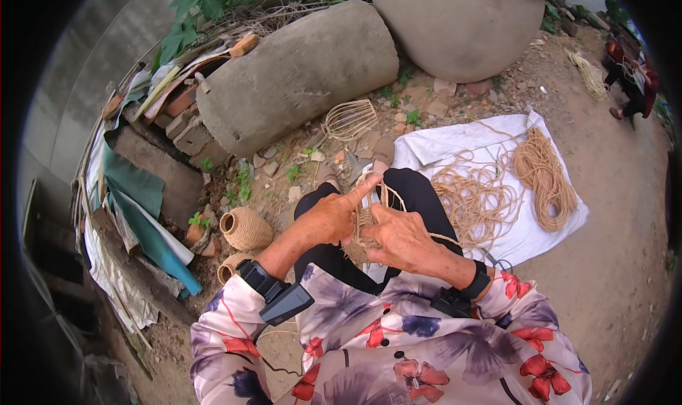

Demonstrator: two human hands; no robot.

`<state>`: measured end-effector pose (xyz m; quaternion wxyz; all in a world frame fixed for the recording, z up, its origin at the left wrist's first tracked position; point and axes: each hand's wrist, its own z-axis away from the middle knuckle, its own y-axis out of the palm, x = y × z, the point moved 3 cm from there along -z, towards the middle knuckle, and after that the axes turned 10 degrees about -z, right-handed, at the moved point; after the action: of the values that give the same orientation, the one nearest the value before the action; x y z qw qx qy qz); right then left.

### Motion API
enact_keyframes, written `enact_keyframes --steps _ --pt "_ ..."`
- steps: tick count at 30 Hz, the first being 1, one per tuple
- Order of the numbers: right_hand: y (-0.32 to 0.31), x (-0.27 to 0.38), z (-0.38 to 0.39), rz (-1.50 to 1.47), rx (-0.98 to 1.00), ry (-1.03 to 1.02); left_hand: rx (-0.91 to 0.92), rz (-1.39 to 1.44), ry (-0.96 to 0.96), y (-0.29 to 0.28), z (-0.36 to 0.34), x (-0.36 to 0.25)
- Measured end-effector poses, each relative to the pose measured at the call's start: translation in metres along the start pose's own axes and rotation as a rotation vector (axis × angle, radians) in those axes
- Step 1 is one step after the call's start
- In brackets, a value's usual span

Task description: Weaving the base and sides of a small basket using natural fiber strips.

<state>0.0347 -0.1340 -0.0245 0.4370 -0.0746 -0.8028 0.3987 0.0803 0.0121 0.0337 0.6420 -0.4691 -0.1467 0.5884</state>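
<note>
My left hand grips a partly woven rope piece between my knees, its index finger stretched up along the loops of a pale frame. My right hand is closed on the lower part of the same piece, with cord trailing from it to the right. A loose tangle of tan cord and a coiled hank lie on a white sheet to my right. Finished-looking woven rope baskets lie to my left. Small details between my fingers are hidden.
An empty cane frame lies ahead, before a long concrete cylinder and a rounded concrete piece. Bricks, boards and a teal sheet are piled at left. At the far right a person is beside a pale woven thing.
</note>
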Motion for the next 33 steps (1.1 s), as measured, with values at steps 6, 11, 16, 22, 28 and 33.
enact_keyframes --steps 6,11,16,22,28,33 --pt "-0.001 0.009 -0.003 -0.063 -0.03 -0.02 0.042 0.3 0.009 0.003 -0.008 0.011" --pt "0.0 0.007 -0.003 -0.032 -0.022 0.007 -0.13 -0.063 0.085 0.013 0.007 0.006" --pt "-0.009 0.0 -0.001 -0.033 -0.088 0.018 -0.332 0.513 0.131 0.026 0.034 0.012" --pt "-0.004 0.005 0.002 -0.018 -0.042 0.049 -0.332 1.649 0.232 0.071 0.072 0.083" --pt "0.006 0.022 -0.002 -0.049 -0.004 -0.046 -0.717 0.864 0.011 0.092 0.07 0.09" --pt "0.003 0.024 -0.003 -0.008 0.011 -0.013 -1.077 0.82 -0.14 0.095 0.054 0.08"
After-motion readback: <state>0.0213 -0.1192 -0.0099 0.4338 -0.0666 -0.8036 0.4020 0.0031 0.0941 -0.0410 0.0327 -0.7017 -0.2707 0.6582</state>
